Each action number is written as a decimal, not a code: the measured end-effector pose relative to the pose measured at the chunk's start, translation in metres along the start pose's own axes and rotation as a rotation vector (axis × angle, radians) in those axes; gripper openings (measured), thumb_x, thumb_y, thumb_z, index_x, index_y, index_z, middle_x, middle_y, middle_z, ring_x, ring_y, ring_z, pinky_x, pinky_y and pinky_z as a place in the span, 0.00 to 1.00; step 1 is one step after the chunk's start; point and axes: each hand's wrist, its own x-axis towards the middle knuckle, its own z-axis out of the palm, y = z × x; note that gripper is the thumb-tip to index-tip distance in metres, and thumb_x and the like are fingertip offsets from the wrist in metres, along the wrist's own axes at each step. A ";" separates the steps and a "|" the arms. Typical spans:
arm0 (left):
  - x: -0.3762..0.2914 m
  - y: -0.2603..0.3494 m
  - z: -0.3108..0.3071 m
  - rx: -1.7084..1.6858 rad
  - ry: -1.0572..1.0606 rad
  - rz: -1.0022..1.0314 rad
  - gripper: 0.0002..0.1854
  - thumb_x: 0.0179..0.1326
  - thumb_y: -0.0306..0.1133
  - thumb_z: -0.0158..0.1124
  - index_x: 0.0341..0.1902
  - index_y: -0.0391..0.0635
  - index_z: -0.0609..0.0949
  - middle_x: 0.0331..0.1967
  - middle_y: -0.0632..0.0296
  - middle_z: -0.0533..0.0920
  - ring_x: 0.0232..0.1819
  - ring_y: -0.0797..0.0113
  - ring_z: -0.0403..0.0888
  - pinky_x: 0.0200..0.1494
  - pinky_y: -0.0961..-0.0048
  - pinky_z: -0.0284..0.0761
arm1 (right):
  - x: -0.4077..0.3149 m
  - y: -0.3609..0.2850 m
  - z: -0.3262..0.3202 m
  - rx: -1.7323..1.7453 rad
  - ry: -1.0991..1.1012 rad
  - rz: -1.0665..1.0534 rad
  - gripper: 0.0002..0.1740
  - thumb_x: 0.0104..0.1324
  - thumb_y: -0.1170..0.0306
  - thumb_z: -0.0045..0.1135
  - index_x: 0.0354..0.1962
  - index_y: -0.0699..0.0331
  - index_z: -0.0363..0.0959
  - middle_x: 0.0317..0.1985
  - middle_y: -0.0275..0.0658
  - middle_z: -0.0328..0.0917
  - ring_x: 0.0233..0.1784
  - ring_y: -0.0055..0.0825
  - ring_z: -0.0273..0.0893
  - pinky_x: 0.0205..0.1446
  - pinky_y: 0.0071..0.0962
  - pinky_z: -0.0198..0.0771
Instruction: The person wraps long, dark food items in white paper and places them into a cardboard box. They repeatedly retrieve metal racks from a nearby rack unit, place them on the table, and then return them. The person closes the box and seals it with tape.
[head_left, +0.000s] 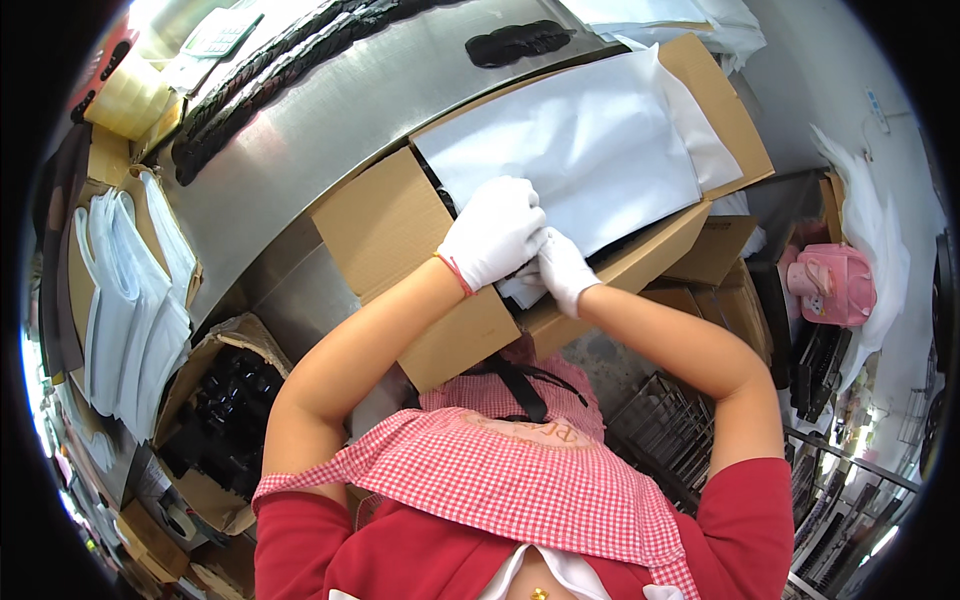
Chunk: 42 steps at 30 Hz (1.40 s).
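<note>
An open cardboard box stands before me with its flaps folded out. White foam-like sheeting covers most of its top, and dark contents show in gaps along the edges. My left hand, in a white glove, is curled shut on the sheeting at its near left corner. Touching it, my gloved right hand pinches the near edge of the sheeting, its fingertips partly hidden in the gap. A folded white piece lies below those fingers.
Black shiny parts lie on the steel table, with long rows of them farther left. Folded white sheets fill a carton at left, above a carton of black parts. A wire rack and a pink bag are at right.
</note>
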 end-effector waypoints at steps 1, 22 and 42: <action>0.001 0.001 0.001 0.074 -0.028 0.052 0.05 0.55 0.31 0.61 0.30 0.44 0.83 0.31 0.57 0.82 0.40 0.58 0.79 0.44 0.62 0.75 | 0.008 0.002 -0.015 -0.187 -0.052 -0.083 0.19 0.77 0.62 0.32 0.42 0.65 0.70 0.42 0.46 0.79 0.44 0.39 0.80 0.50 0.39 0.75; -0.019 -0.056 -0.117 -0.058 0.127 -0.269 0.25 0.44 0.43 0.72 0.44 0.41 0.77 0.47 0.52 0.77 0.50 0.50 0.74 0.52 0.56 0.72 | 0.248 -0.344 -0.078 -1.621 0.403 -1.113 0.24 0.67 0.55 0.58 0.54 0.61 0.77 0.55 0.49 0.79 0.60 0.46 0.75 0.65 0.39 0.68; -0.096 -0.272 -0.181 0.188 0.556 -0.639 0.41 0.43 0.36 0.83 0.62 0.39 0.75 0.60 0.46 0.78 0.63 0.51 0.75 0.69 0.62 0.70 | 0.255 -0.356 0.127 -0.993 -0.141 -1.407 0.44 0.51 0.43 0.73 0.55 0.66 0.72 0.53 0.51 0.76 0.56 0.46 0.79 0.60 0.39 0.74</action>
